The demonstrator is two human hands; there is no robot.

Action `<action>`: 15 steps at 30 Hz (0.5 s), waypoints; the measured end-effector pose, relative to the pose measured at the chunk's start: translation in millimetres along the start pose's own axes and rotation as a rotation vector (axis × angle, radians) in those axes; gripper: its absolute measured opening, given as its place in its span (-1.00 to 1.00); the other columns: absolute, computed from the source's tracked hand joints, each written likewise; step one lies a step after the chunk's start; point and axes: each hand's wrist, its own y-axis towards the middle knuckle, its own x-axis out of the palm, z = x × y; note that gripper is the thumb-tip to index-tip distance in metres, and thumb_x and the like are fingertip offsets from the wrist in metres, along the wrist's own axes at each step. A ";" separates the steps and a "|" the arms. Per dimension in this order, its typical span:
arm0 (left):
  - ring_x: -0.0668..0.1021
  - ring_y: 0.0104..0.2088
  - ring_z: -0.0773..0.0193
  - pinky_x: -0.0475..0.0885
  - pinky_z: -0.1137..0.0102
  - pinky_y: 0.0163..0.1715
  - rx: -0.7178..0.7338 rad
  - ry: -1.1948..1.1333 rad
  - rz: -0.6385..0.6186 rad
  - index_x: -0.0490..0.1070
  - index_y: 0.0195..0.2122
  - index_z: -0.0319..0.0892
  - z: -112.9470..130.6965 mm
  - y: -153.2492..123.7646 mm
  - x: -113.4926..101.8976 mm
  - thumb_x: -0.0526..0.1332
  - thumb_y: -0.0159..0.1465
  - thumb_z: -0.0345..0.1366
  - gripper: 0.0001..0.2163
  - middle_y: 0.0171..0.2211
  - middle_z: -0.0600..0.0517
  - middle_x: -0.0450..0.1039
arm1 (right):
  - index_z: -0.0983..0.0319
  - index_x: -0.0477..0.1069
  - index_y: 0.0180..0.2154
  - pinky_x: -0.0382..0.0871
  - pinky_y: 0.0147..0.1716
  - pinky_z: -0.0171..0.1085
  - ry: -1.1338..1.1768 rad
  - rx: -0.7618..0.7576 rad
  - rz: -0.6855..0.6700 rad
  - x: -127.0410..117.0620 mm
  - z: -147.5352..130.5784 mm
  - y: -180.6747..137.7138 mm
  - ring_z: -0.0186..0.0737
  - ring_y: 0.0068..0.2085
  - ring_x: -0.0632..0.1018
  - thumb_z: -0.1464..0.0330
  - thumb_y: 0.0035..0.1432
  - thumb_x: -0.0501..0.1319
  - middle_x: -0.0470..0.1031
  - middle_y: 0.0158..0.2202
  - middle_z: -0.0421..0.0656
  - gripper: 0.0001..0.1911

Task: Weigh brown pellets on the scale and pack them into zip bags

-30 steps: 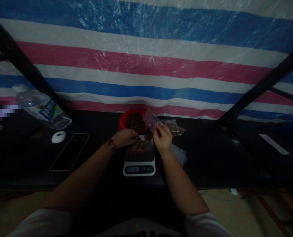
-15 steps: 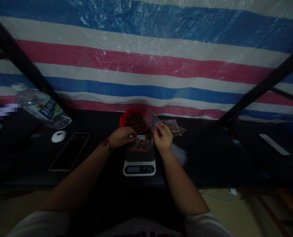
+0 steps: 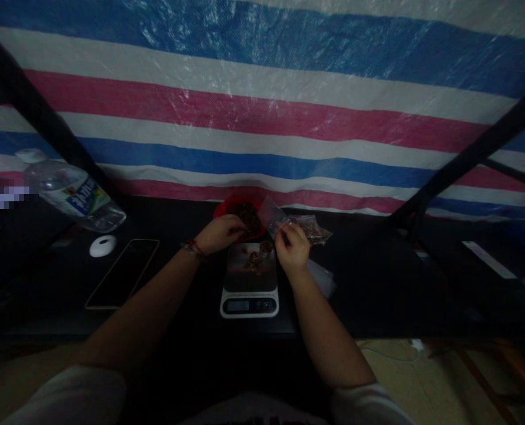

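My left hand (image 3: 220,234) is at the front rim of a red bowl (image 3: 219,211), its fingers bent together over the small dark brown dried pieces (image 3: 248,213) inside. What its fingertips hold, if anything, is too small and dark to make out. My right hand (image 3: 292,249) pinches a clear plastic bag (image 3: 271,212), which sticks up to the left beside the bowl. Between my forearms sits a white kitchen scale (image 3: 250,307) with a dark plate. A loose pile of brown pieces (image 3: 254,261) and a small round brown clump (image 3: 266,247) lie on that plate.
Behind my right hand lies a filled clear bag (image 3: 316,231); flat clear bags (image 3: 322,277) lie to its right. On the left are a phone (image 3: 123,274), a white mouse (image 3: 103,245) and a tilted plastic bottle (image 3: 74,192). A striped tarp (image 3: 262,118) hangs behind the black table.
My left hand has moved from above the scale's back edge up to the bowl, uncovering the scale plate's back left corner. My right hand keeps its pinch on the bag, almost still.
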 end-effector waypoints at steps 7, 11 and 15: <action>0.49 -0.23 0.33 0.35 0.48 -0.18 0.158 -0.115 -0.301 0.50 -0.23 -0.17 2.7 -15.6 9.4 0.15 0.25 -0.31 -0.84 -0.25 -0.01 0.48 | 0.21 0.49 -0.22 0.48 -0.17 -0.19 0.024 -0.024 0.009 1.3 -0.3 -1.4 -0.20 -0.20 0.53 0.42 0.15 0.13 0.51 -0.27 -0.08 -0.81; 0.49 -0.24 0.33 0.33 0.48 -0.19 0.148 -0.089 -0.343 0.51 -0.22 -0.14 5.0 -14.3 10.8 0.13 0.26 -0.32 -0.82 -0.26 0.01 0.47 | 0.21 0.49 -0.22 0.47 -0.16 -0.19 0.015 -0.009 -0.014 1.2 0.5 -0.8 -0.20 -0.19 0.52 0.41 0.16 0.12 0.51 -0.27 -0.08 -0.81; 0.49 -0.27 0.32 0.33 0.49 -0.25 0.142 -0.073 -0.376 0.52 -0.25 -0.15 7.9 -14.0 9.9 0.11 0.27 -0.28 -0.81 -0.29 0.01 0.47 | 0.21 0.48 -0.23 0.46 -0.12 -0.17 -0.006 0.002 -0.032 1.3 1.7 -1.2 -0.18 -0.18 0.52 0.40 0.17 0.11 0.52 -0.27 -0.09 -0.80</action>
